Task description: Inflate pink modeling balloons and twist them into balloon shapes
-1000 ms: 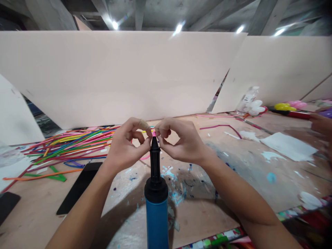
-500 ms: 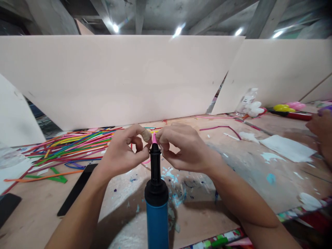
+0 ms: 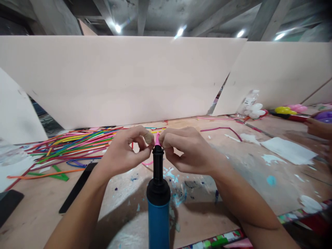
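A blue hand pump (image 3: 158, 221) with a black top stands upright in front of me, its nozzle pointing up. The mouth of a pink long balloon (image 3: 157, 139) sits over the nozzle tip. My left hand (image 3: 127, 150) pinches the balloon from the left with thumb and forefinger; a pale wrap covers one fingertip. From the right, my right hand (image 3: 185, 148) pinches the same balloon end, fingers curled. A pink strip, perhaps the balloon's limp length, shows on the table behind the pump.
Many uninflated long balloons (image 3: 85, 141) lie heaped at the left, near two dark phones (image 3: 77, 188). White boards (image 3: 129, 79) stand behind. To the right are a clear bottle (image 3: 247, 103), a white balloon flower (image 3: 256, 111), paper (image 3: 289, 149) and another person's hand (image 3: 320, 128).
The pink balloon's mouth now sits lower and wider over the nozzle. Both hands stay beside it. At the far right, the other person's hand has shifted and more of a purple balloon shows.
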Demonstrator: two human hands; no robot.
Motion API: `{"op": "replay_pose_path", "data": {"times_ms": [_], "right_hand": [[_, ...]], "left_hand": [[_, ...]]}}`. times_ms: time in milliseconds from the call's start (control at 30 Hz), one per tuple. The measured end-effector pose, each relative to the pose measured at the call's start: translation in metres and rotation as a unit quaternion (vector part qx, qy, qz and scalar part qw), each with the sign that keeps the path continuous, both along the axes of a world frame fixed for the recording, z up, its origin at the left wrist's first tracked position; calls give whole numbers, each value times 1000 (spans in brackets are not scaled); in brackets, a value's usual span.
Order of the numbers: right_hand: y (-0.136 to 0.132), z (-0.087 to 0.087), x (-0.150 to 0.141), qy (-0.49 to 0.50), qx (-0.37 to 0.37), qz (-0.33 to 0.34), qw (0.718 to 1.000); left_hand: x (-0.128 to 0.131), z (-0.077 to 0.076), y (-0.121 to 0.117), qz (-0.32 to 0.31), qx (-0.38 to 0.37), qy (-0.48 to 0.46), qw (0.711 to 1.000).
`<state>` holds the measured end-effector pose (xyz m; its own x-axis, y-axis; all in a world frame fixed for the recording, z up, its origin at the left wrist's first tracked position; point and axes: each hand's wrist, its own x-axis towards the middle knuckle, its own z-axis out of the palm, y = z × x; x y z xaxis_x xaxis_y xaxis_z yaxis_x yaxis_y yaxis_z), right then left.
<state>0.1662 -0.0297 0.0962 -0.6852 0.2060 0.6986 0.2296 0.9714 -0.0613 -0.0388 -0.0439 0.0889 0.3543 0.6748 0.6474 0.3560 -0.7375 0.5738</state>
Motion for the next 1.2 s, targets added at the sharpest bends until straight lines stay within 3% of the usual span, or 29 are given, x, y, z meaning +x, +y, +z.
{"op": "replay_pose_path", "data": {"times_ms": [67, 133, 267, 367, 533, 767, 967, 1200], "right_hand": [[3, -1, 1, 0, -10, -4, 1000], [5, -3, 1, 6, -26, -3, 1000], [10, -3, 0, 22, -71, 2, 997], [11, -3, -1, 43, -92, 7, 995], [11, -2, -2, 61, -93, 29, 993], [3, 0, -5, 141, -36, 100, 984], [-4, -3, -8, 180, 30, 120, 976], [-6, -4, -7, 197, 40, 156, 967]], "left_hand": [[1, -4, 8, -27, -53, -52, 997], [2, -10, 17, -87, -152, -85, 981], [4, -24, 27, -241, -380, -84, 889], [5, -28, 25, -294, -458, -82, 835], [3, -25, 20, -286, -448, -85, 843], [-3, -25, 20, -311, -435, -73, 842], [-3, -26, 18, -324, -428, -87, 839], [-6, -31, 19, -308, -438, -93, 839]]}}
